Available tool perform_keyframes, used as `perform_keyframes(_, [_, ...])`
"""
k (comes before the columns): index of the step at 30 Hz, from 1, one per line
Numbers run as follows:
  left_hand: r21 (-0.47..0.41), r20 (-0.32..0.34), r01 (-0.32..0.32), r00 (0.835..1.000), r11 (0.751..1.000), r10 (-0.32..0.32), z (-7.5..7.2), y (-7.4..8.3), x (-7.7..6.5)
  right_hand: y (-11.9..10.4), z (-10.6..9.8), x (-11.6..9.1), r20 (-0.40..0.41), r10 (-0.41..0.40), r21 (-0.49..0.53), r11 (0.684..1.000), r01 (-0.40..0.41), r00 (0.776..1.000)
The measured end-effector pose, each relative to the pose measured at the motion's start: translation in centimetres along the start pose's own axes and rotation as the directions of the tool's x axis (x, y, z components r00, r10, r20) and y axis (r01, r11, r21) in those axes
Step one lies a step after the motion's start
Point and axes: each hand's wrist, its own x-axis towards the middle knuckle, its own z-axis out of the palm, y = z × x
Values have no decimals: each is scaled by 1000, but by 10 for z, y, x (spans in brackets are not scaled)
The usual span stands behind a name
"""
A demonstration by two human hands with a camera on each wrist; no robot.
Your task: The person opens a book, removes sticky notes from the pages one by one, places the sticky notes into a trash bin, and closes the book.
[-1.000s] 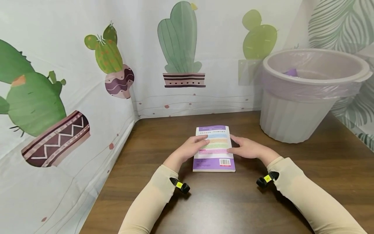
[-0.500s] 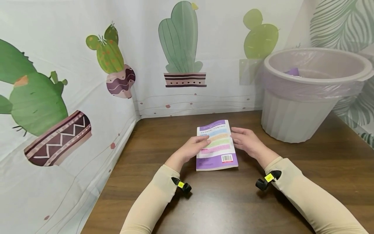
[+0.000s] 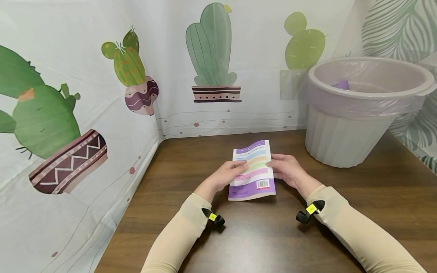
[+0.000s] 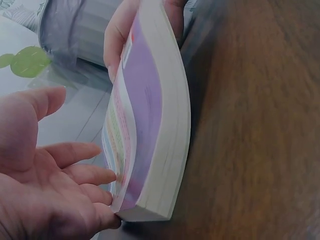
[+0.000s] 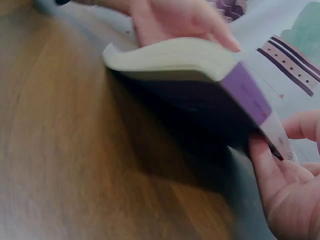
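Note:
A purple-and-white paperback book [image 3: 250,185], back cover up with a barcode, lies tilted between both hands, its right side raised off the table. My right hand [image 3: 289,172] grips its right edge, thumb on the cover and fingers beneath. In the right wrist view, the right hand's fingers [image 5: 265,162] curl under the purple spine, and the book's underside is in dark shadow. My left hand [image 3: 225,175] is at the opposite edge. In the left wrist view, the left hand's loosely extended fingertips [image 4: 111,176] touch the bowed cover near the page edges.
A brown wooden table [image 3: 259,235] lies under the book. At the back right stands a large light-grey bin [image 3: 341,132] lined with clear plastic, a purple object [image 3: 342,85] inside it. A white cactus-print cloth [image 3: 170,76] hangs behind and at the left.
From lying flat, the book has tilted up on its right side. My right hand came off its right edge half a second ago and now grips it from below. The left hand has stayed nearly in place.

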Motion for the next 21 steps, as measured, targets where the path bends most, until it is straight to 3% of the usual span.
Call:
perform_keyframes(9, [-19, 3, -12, 1000, 1000, 12, 0, 0, 0, 7, 7, 0, 71, 19, -211, 978, -3, 997])
perform_keyframes(16, [-115, 26, -21, 999, 993, 24, 1, -3, 4, 3, 3, -2, 60, -53, -314, 947, 69, 997])
perform_keyframes(21, [-146, 47, -59, 997, 987, 67, 2, -3, 4, -6, -7, -5, 76, -113, -329, 935, 132, 991])
